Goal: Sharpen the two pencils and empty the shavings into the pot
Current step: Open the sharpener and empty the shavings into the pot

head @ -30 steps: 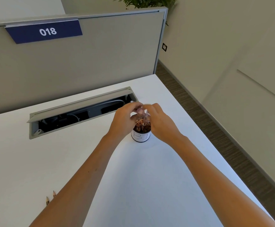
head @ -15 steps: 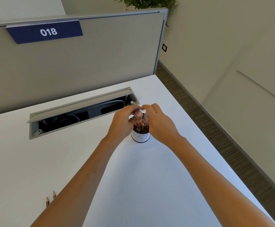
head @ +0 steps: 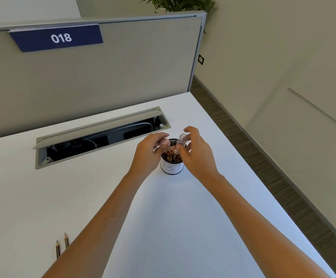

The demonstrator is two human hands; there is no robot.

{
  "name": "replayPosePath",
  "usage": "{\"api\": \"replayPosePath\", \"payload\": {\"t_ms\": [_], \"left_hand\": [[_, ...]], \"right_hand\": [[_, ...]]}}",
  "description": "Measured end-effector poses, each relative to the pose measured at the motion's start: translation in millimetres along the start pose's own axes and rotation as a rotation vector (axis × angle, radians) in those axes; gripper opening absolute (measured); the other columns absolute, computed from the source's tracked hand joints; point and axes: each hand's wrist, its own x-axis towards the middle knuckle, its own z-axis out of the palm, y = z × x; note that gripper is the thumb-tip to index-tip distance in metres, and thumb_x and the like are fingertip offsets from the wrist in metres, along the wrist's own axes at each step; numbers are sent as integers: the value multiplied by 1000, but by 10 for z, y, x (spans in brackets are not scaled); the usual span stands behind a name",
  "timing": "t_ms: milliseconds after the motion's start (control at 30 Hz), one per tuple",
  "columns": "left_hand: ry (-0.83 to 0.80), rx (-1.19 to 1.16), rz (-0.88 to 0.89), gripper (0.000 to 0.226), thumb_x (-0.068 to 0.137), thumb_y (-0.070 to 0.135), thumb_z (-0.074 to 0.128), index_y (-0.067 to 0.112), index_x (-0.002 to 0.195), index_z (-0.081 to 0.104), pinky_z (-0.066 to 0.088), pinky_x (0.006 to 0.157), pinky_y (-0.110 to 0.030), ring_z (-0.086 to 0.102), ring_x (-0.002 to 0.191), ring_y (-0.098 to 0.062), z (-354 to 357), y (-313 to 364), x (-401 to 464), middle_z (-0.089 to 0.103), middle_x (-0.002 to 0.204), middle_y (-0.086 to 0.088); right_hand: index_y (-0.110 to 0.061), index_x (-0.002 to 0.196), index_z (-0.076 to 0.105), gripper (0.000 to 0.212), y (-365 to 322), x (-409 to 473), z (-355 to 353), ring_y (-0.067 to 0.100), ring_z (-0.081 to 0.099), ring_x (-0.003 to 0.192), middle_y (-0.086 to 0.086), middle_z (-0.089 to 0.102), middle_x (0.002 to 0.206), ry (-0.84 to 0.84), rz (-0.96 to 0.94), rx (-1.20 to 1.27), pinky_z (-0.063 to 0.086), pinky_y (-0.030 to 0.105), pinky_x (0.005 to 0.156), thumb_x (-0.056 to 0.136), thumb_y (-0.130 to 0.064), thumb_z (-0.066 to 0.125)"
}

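Emptying: judging by the head view, this is the last leg of the job, shavings going into the pot (head: 171,166), which stands on the white desk (head: 163,217) just in front of the open cable tray (head: 101,137).
Pencils: both pencils (head: 61,246) lie side by side at the near left edge of the desk, points away from the person, well apart from the pot; they look sharpened, so that part reads as done.
Pot: upright, white label round its wall, brown curls of shavings (head: 171,153) heaped up to its rim.
Right hand: the right hand (head: 196,155) is over the pot's right side, fingers curled on a clear container (head: 181,141), tipped with one end over the pot's mouth; index finger lifted free.
Left hand: the left hand (head: 148,152) hangs over the pot's left rim, fingertips pinched on a small pale piece (head: 164,141), probably the sharpener body, though it is too small to be sure.
Arms: both forearms stretched forward, wrists bent down over the pot.
Next move: I'd say a tap or shake to clear the last curls, kept directly above the mouth.
Risk: pot looks nearly full, so stray shavings could spill onto the desk.
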Motion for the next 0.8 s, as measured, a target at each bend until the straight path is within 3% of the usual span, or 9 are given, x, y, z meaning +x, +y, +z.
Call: {"api": "replayPosePath", "payload": {"t_ms": [67,133,200,267,367,467,600,700,800], "left_hand": [[-53,-136,-65,31,94,11,59,22,123,63,46,89,-16,64,101,-12,-12,-3,-30,63,114,1],[-87,-260,-162,26,96,17,58,29,118,65,46,89,-21,64,101,-7,-22,-8,-79,65,114,-1],[-91,-382,-249,19,95,18,59,28,109,68,48,90,-26,67,97,-7,-37,-11,-156,69,107,1],[-98,-523,-314,16,94,16,61,23,107,69,51,96,-34,69,101,-18,-57,-21,-235,70,105,-1],[-142,-627,-337,17,94,14,61,19,108,69,55,91,-28,70,101,-22,-108,21,-362,70,110,-8],[-173,-635,-325,17,92,16,63,18,107,70,57,85,-24,71,100,-23,-173,99,-492,71,110,-12],[-175,-560,-312,12,90,19,65,21,100,71,57,80,-22,72,94,-20,-281,180,-675,74,101,-9],[-198,-477,-248,14,87,18,69,21,100,72,56,82,-24,72,88,-14,-376,192,-835,76,92,1],[-191,-402,-204,23,84,15,74,17,106,72,55,78,-20,71,86,-9,-478,196,-997,75,96,4]], "right_hand": [[-21,125,39,44,-49,-3,-26,3,64,73,-7,64,89,47,156,231,50,13,63,88,-13,61],[-22,124,45,42,-86,-41,-46,3,65,78,-5,64,91,85,278,409,50,9,63,88,-12,62],[-22,119,52,35,-99,-121,-48,14,67,89,2,66,99,107,346,553,57,20,74,87,-12,63],[-20,115,56,30,-117,-222,-41,19,68,92,5,67,101,123,381,646,58,36,82,87,-12,64],[-17,114,57,29,-160,-367,-42,20,68,94,4,68,103,100,383,675,57,40,85,87,-11,65],[-16,113,57,29,-209,-488,-69,17,68,96,5,68,107,35,355,662,56,32,84,87,-8,66],[-18,108,60,28,-283,-660,-171,13,69,91,0,70,104,-31,331,643,52,19,72,84,-4,67],[-16,108,64,29,-336,-816,-228,15,70,89,1,70,103,-55,353,655,54,20,72,82,-5,70],[-11,105,67,26,-437,-955,-267,20,72,79,2,71,91,-79,427,716,59,27,75,80,-11,73]]}}
